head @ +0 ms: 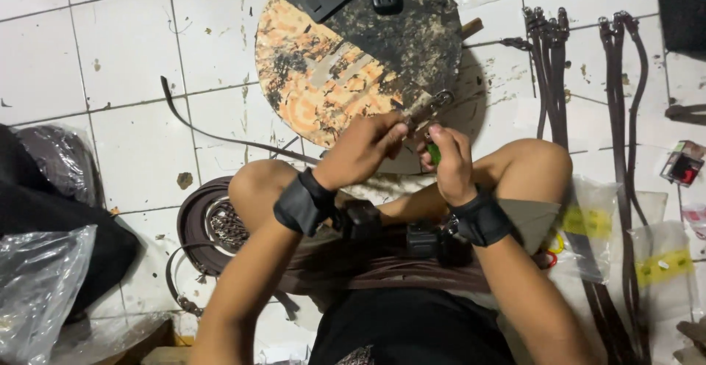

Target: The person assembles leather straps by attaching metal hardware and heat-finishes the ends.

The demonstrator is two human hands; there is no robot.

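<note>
**Operator:** Brown leather is the stock in hand. At far left I count one clear plastic bag (37, 284) on the tiled floor (125, 48), then one coiled belt (193, 221) around one dish of small metal fittings (226, 225), and one loose strap (213, 135) trailing toward the round board (331, 71).

**Observer:** And the hands?

**Operator:** Left hand (362, 151): fingers narrowed, pinching a strap end with a metal buckle (434, 104) just over the board's near edge. Right hand (450, 162): fingers closed on a green-handled tool (434, 153), touching that strap end.

**Observer:** Progress?

**Operator:** My judgement: the buckle is on, fixing underway. At right, two bundles of buckled straps (548, 71) lie apparently finished; I cannot count single straps. Two plastic packets with yellow labels (588, 221) lie beside them.
</note>
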